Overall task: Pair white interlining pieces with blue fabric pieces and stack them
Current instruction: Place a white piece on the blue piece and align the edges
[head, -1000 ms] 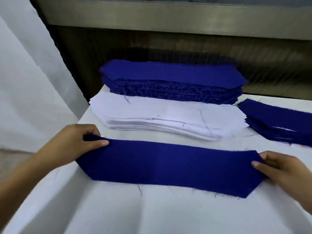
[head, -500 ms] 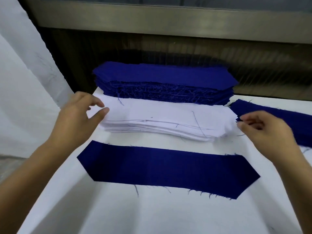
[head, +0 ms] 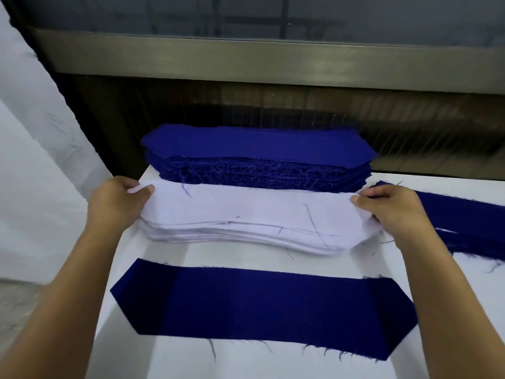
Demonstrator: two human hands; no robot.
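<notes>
Left hand (head: pixel 114 206) and right hand (head: pixel 393 212) pinch the ends of one white interlining piece (head: pixel 246 209). One frayed blue fabric piece (head: pixel 259 307) lies flat. Two blue stacks: rear stack (head: pixel 257 149), right stack (head: pixel 461 217).

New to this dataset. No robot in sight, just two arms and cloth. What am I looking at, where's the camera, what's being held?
There is no machine here. A person works with bare hands, and the view comes from a wide-angle camera worn on their head, looking forward and down, so the arms enter from the bottom.

On the white table lie, from far to near, a tall blue stack, a white interlining stack and a single blue piece spread flat. A lower blue pile sits at the right.

The left hand pinches the left end of the top white piece, and the right hand pinches its right end, thumbs on top. That sheet probably goes onto the single blue piece next, but it is not yet lifted clear of its stack.
</notes>
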